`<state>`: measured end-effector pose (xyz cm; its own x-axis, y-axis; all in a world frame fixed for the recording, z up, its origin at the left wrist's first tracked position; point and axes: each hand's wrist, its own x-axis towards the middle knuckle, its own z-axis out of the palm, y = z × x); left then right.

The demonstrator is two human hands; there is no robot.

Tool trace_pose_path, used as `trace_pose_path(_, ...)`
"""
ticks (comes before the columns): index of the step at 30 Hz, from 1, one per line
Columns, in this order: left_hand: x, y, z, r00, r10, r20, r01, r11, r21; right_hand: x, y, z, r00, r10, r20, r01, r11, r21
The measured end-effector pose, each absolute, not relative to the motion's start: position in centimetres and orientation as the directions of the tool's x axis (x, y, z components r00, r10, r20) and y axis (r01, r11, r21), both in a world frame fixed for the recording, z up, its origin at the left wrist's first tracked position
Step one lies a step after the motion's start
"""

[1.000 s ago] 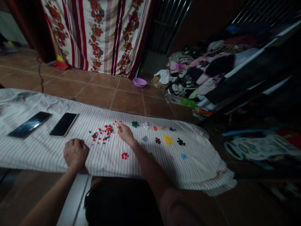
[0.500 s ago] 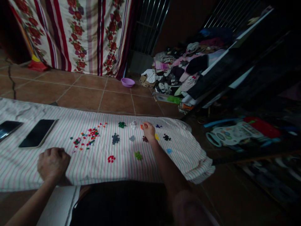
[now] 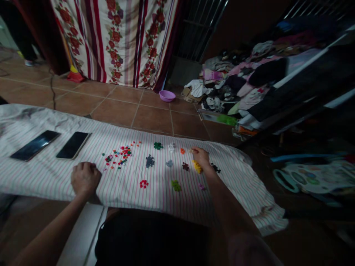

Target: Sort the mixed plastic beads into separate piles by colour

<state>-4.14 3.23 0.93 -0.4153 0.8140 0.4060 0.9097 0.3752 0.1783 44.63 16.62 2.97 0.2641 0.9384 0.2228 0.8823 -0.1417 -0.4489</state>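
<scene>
My right hand (image 3: 201, 158) reaches over the striped cloth, fingers pinched together just right of a small orange pile (image 3: 182, 151). Whatever its fingertips hold is too small to make out. A yellow pile (image 3: 197, 167) lies just below that hand, a brown pile (image 3: 185, 166) to its left, and black pieces (image 3: 215, 168) show past the wrist. My left hand (image 3: 85, 177) rests closed on the cloth, its fingers curled under and their contents hidden. Beyond it is a scattered group of mixed coloured small pieces (image 3: 125, 151).
Sorted piles of dark green (image 3: 158, 146), white (image 3: 171, 147), dark grey (image 3: 149, 161), light grey (image 3: 169, 163), red (image 3: 143, 184), lime green (image 3: 175, 185) and purple (image 3: 201, 187) dot the cloth (image 3: 119, 192). Two phones (image 3: 73, 145) lie left. A purple basin (image 3: 167, 96) is on the floor.
My right hand has shifted from the orange pile to a spot just right of it. The left hand stays resting on the cloth. The whole view has swung left.
</scene>
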Motion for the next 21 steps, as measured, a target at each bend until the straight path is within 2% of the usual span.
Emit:
trace_pose_path(3, -4.1, 3.2, 1.1, -0.417, 0.809, 0.414, 0.909, 0.382, 0.169, 44.0, 16.9, 3.5, 0.246, 0.917, 0.313, 0.895, -0.091, -0.437)
trace_pose_path(5, -4.1, 3.2, 1.2, -0.419, 0.808, 0.414, 0.908, 0.382, 0.175, 42.3, 17.0, 3.8, 0.189, 0.905, 0.380, 0.893, 0.002, -0.450)
trace_pose_path(9, -4.0, 3.2, 1.2, -0.415, 0.807, 0.419, 0.910, 0.370, 0.188, 35.2, 16.4, 4.0, -0.056, 0.900, 0.433, 0.797, 0.301, -0.523)
trace_pose_path(12, -4.1, 3.2, 1.1, -0.420, 0.796, 0.436, 0.908, 0.368, 0.203, 28.0, 16.0, 3.4, -0.256, 0.889, 0.379, 0.693, 0.443, -0.569)
trace_pose_path(17, -4.2, 3.2, 0.9, -0.411, 0.799, 0.438, 0.911, 0.343, 0.229, 18.8, 16.9, 1.8, -0.454, 0.842, 0.291, 0.611, 0.532, -0.586)
trace_pose_path(19, -4.2, 3.2, 0.9, -0.414, 0.800, 0.435, 0.909, 0.337, 0.245, 17.3, 17.7, 1.4, -0.440, 0.861, 0.256, 0.656, 0.502, -0.563)
trace_pose_path(21, -4.2, 3.2, 0.9, -0.413, 0.799, 0.437, 0.909, 0.331, 0.253, 17.1, 18.5, 1.2, -0.354, 0.904, 0.238, 0.730, 0.426, -0.534)
